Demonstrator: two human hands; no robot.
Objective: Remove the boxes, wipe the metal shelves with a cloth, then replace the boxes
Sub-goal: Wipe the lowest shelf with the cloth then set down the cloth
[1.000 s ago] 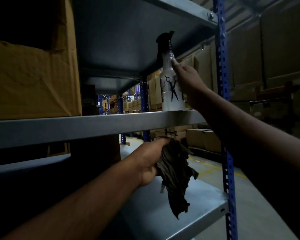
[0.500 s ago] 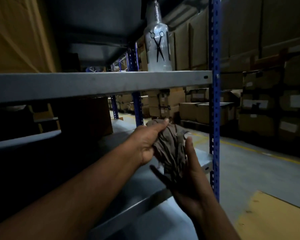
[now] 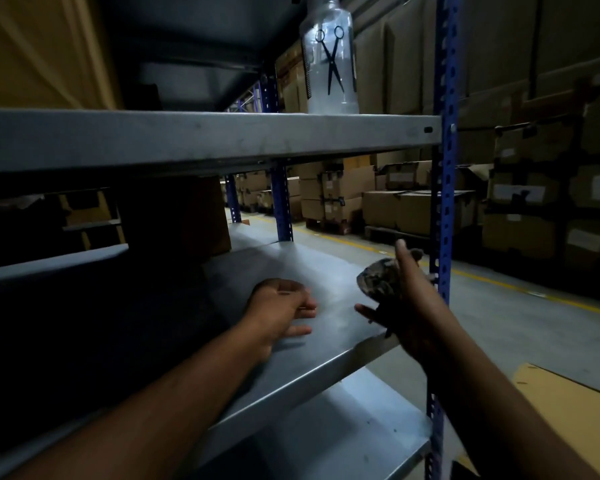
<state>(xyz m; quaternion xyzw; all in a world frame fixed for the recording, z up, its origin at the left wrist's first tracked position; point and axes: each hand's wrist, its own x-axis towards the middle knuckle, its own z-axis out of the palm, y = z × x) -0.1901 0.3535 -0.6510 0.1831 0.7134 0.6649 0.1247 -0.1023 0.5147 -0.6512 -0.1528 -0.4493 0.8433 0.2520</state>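
Your right hand (image 3: pixel 418 306) has the cloth (image 3: pixel 378 282), a dark bunched wad pinched between the thumb below and the fingers above, one finger pointing straight up past it. It's held just over the right end of the middle shelf (image 3: pixel 326 271), close beside the blue upright (image 3: pixel 442 202); whether the wad touches the metal, I cannot tell.

Your left hand (image 3: pixel 279 306) is over that same shelf, to the left of the cloth and apart from it. Its fingers reach out to the right, relaxed and slightly blurred, with nothing in them. Whether the palm rests on the metal or floats just above, I cannot tell.

Up on the top shelf (image 3: pixel 205 136), a clear spray bottle (image 3: pixel 329 60) stands upright near the right end, a black scissors mark on its front, its head cut off by the top of the picture. Left of it on that level there's a big cardboard box (image 3: pixel 42 50), well apart from the bottle.

On the middle shelf, far back in the shadow, sits another box (image 3: pixel 187 216), dark brown, its top close under the shelf above. The metal in front of your hands is bare and catches a pale sheen.

Below, the lower shelf (image 3: pixel 343 427) shows its grey surface near you. Across the aisle, stacked cartons (image 3: pixel 413 209) sit on pallets behind a yellow floor line (image 3: pixel 534 292), and a flat sheet of cardboard (image 3: pixel 568 403) lies on the floor at near right.
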